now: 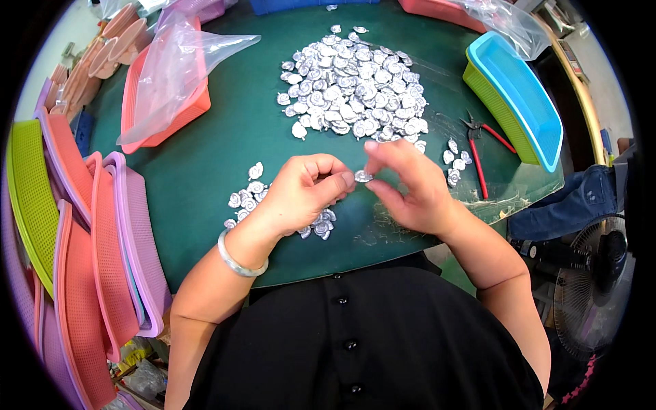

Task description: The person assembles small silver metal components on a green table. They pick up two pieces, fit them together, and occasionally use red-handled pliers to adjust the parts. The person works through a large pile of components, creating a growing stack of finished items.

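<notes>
Between thumb and forefinger, my left hand [304, 191] pinches a small silvery metal piece [363, 176] with a raised swirl pattern. My right hand [413, 184] is just to its right, thumb and forefinger apart around the piece's free end; its other fingers are partly hidden. Beyond both hands spreads a big heap of similar silvery pieces [355, 85] on the green tabletop [205, 253]. A smaller group of pieces [249, 198] lies beside and partly under my left hand. To the right of my right hand are several more pieces [454, 162].
Red-handled pliers [476, 160] lie at the right, near a blue basket nested in a green one [512, 102]. A pink basket with a clear plastic bag [167, 89] stands at the far left. Stacked coloured baskets [89, 273] crowd the left edge. A fan [594, 287] is at the right.
</notes>
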Tool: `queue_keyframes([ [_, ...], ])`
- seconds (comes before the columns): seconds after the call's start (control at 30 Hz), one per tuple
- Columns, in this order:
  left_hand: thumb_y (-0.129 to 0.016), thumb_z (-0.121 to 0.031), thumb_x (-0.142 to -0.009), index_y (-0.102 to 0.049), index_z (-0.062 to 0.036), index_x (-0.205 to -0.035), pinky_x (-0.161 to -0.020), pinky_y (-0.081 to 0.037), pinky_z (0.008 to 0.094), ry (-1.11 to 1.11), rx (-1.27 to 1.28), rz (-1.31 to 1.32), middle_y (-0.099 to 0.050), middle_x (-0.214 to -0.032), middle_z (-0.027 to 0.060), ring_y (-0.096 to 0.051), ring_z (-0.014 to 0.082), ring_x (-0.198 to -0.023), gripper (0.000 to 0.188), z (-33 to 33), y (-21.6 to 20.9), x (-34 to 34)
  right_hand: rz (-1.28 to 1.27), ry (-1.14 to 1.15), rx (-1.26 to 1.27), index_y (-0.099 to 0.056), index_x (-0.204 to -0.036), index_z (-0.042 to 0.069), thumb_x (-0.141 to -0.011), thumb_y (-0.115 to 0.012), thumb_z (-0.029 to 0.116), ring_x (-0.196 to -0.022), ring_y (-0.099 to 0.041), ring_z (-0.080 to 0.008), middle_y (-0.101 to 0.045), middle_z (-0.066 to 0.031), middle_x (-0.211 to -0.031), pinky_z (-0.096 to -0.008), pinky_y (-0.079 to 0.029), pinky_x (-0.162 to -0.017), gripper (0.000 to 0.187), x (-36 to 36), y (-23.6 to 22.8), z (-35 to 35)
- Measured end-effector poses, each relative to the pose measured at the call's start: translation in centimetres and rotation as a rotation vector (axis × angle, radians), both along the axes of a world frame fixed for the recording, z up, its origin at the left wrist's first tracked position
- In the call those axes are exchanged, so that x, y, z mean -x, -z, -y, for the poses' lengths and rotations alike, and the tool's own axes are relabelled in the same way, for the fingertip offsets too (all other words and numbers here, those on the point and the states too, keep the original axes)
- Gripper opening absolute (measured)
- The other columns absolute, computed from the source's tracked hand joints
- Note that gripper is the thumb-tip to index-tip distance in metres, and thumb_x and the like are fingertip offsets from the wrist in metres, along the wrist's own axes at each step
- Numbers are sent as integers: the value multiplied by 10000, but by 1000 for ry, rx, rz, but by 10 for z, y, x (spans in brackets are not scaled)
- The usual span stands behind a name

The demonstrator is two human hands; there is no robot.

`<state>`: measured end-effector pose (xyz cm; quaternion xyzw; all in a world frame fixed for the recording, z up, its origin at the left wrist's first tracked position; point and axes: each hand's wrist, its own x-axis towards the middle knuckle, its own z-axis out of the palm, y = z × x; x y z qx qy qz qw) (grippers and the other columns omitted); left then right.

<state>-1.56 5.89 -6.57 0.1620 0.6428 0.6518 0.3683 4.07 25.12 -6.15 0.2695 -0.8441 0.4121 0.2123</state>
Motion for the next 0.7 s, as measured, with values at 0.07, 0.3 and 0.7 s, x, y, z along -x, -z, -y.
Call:
queue_keyframes([
  [0.07,-575,-125,-896,-630,5,-893,-618,-443,201,-21,-12,-9,-634,-789,28,-540,58,-670,141,0,3,1,24,76,-98,-497,-1182,27,-673,-654,-42,-825,-540,-294,-583,-102,-901,-378,-446,-725,537,6,-5,-8],
  [0.3,-585,-122,-891,-636,8,-907,-613,-449,195,-90,-8,-24,-642,-775,35,-555,58,-666,141,-1,4,2,81,286,-405,-544,-1100,20,-673,-634,-28,-935,-518,-301,-592,-117,-934,-387,-420,-831,439,11,6,-29],
  [0.7,-571,-154,-902,-638,7,-899,-614,-455,204,-111,-42,18,-639,-765,36,-571,71,-671,174,1,5,3,33,315,-386,-551,-1064,25,-675,-625,-32,-914,-531,-291,-592,-104,-920,-374,-428,-820,399,13,8,-26],
])
